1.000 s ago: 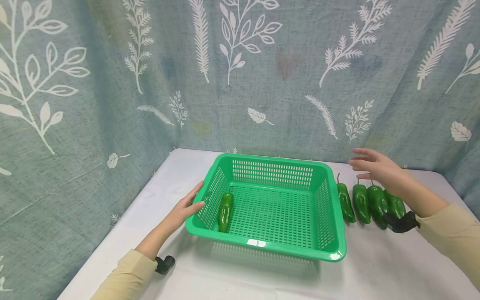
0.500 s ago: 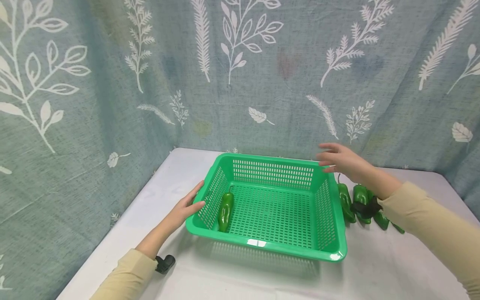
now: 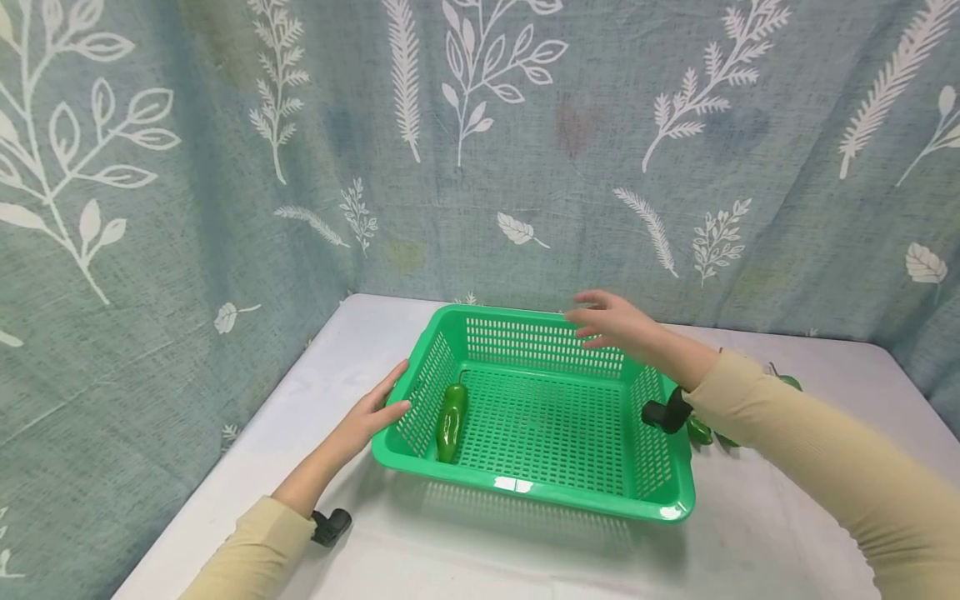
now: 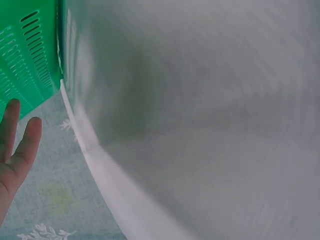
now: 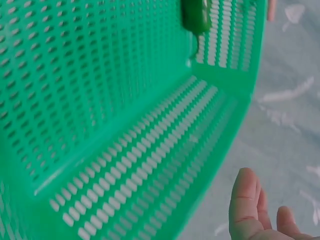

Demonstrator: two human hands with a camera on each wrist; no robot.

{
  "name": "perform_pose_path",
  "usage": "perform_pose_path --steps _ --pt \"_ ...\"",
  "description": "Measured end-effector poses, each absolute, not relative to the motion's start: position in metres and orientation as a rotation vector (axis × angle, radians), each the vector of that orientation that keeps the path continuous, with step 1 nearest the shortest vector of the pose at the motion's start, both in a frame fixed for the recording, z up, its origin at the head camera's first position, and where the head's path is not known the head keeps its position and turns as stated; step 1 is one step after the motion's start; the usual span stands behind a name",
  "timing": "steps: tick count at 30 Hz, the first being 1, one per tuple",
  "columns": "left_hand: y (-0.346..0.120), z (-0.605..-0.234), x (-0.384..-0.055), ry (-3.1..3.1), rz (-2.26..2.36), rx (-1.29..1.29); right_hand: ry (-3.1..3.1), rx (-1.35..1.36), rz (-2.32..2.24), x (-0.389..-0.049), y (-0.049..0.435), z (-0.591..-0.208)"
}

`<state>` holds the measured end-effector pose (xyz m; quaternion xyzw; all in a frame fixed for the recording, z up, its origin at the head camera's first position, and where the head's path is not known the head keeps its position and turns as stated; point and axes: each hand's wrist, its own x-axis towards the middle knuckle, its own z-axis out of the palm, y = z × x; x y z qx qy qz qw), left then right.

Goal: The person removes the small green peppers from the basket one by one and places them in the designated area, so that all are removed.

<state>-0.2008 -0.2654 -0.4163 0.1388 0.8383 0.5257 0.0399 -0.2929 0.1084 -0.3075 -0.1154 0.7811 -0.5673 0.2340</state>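
Note:
My left hand (image 3: 371,417) touches the left rim of a green plastic basket (image 3: 585,500) with its fingers extended. In the left wrist view, that hand's fingers (image 4: 27,142) show against the basket's slotted wall (image 4: 30,55). One green pepper (image 3: 452,423) lies along the left side inside the basket, its stem pointing to the back. Over the basket's back right part hovers my right hand (image 3: 618,325), fingers loosely spread and holding nothing. In the right wrist view, the right hand (image 5: 255,215) is beside the basket's long wall, while the pepper (image 5: 196,17) appears at the top.
More green peppers (image 3: 699,430) lie right of the basket, mostly hidden behind my right forearm. A white cloth (image 3: 450,558) covers the table. A blue-grey curtain (image 3: 450,217) with white leaf prints hangs behind and to the left.
My right hand has moved left, from above the peppers at the right to above the basket, and its forearm now covers most of those peppers. The left hand, basket and inside pepper stay put.

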Motion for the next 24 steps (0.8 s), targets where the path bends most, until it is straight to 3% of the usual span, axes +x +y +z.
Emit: perform_pose_path --steps 24 --pt "-0.266 -0.417 -0.201 2.561 1.624 0.422 2.133 -0.324 -1.498 -0.272 -0.009 -0.376"
